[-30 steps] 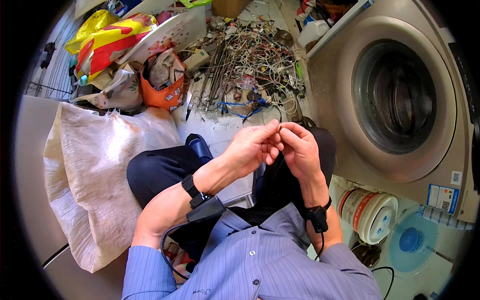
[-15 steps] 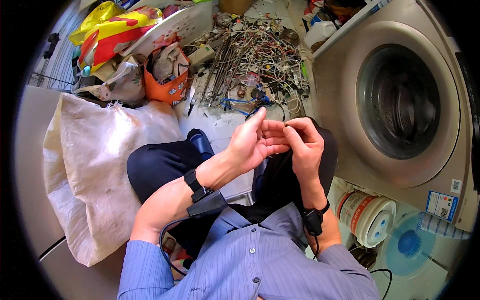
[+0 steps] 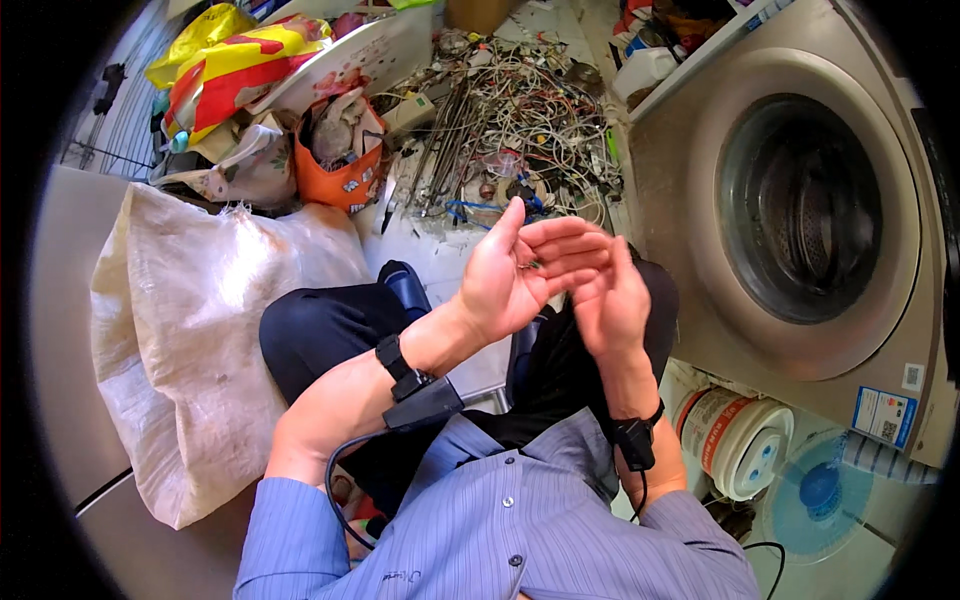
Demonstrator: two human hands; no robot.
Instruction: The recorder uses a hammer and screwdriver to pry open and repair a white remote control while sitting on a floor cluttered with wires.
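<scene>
- changed in last sec: L hand [image 3: 505, 280] now palm up, fingers out nearly flat, vs pinched against R hand [image 3: 612, 305] earlier; thumb stands well apart;
- small bits [image 3: 530, 265], dark/greenish, lie loose on L palm near finger bases; not gripped now, prob. easy to tip off; too tiny to ID;
- R hand no longer shows its fingertip pinch; thumb straight, fingers partly hidden at L fingertips, hands touching or overlapping; can't make out how far spread or if anything's held;
- both hands mid-air over lap, btwn knees; past them wire pile [image 3: 530, 120], tangled, mixed colours, at far end of floor [image 3: 425, 255], running to its R edge; near edge of pile just beyond fingertips in view;
- L side: pale woven sack [image 3: 210, 330] beside L knee; orange bag [image 3: 335, 182] by floor's L edge, nr pile;
- R side: washing machine [image 3: 690, 240] along floor's R edge, likely limits R elbow room; white tub [image 3: 740, 450] w/ red-orange label below it;
- wrist cable [image 3: 332, 480] hangs off L forearm, might snag.
</scene>
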